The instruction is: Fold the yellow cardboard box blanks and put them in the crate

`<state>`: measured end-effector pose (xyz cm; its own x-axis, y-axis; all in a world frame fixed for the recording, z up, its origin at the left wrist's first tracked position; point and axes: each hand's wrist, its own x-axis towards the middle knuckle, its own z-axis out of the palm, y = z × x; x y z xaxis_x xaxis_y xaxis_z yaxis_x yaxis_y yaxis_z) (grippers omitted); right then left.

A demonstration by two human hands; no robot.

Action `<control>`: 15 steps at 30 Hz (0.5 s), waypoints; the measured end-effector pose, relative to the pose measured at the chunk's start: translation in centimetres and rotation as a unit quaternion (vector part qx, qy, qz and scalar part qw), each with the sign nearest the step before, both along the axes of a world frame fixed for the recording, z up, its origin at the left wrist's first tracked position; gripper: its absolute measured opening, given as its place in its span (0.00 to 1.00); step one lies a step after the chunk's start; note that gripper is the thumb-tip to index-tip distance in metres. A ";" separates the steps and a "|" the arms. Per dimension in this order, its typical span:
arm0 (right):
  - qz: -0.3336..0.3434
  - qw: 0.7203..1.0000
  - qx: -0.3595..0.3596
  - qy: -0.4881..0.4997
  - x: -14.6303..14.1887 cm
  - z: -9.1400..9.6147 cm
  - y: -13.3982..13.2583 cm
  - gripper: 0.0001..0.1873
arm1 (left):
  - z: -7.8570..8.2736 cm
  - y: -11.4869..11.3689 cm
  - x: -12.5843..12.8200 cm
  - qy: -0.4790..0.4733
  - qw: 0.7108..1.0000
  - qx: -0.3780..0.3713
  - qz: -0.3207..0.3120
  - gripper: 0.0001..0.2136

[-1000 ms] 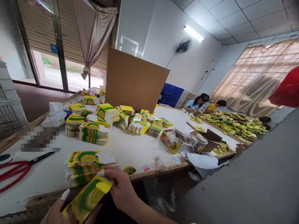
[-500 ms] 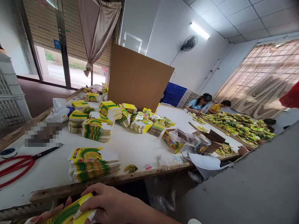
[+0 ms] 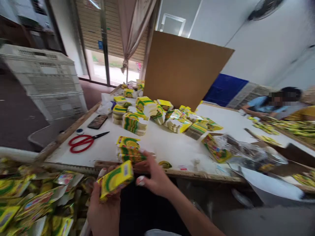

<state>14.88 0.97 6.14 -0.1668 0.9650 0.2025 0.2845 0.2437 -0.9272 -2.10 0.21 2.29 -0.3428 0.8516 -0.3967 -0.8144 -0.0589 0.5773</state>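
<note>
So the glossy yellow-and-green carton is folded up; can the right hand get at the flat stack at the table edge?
Probably yes: the right hand is open beside the flat stack, nothing between them.

The flat yellow-green carton that the hands held a second ago is now a folded box [image 3: 115, 178], standing up as a small block. The left hand [image 3: 104, 209] has come up from the bottom edge and grips the box from below. The right hand [image 3: 154, 177] has left the carton and now reaches, fingers spread, to the stack of flat cartons [image 3: 129, 150] at the table edge. The head has turned left, so a heap of packets [image 3: 29, 200] now shows beside the table.
</note>
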 end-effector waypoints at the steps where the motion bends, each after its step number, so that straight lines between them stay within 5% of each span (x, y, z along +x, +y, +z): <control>1: -0.021 1.000 -0.009 0.001 0.9 0.2 0.6 0.39 | 0.8 0.1 -1.1 -0.004 0.997 0.020 0.076 0.21; 4: -0.112 0.988 0.049 -0.089 3.0 0.2 3.1 0.21 | 2.5 -0.2 -3.5 -0.005 0.974 0.114 0.197 0.31; 8: -0.152 0.972 0.069 -0.168 2.8 -0.6 6.3 0.17 | 2.8 -0.3 -2.6 -0.067 0.986 0.088 0.126 0.41; 15: -0.140 0.957 0.035 -0.252 0.2 -1.4 8.6 0.20 | 1.9 0.2 -0.2 -0.097 0.995 -0.010 0.022 0.19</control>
<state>15.10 9.56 4.72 0.0018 0.9730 0.2307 0.7540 0.1502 -0.6394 -2.31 0.37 4.19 -0.2952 0.8289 -0.4751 -0.9072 -0.0873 0.4115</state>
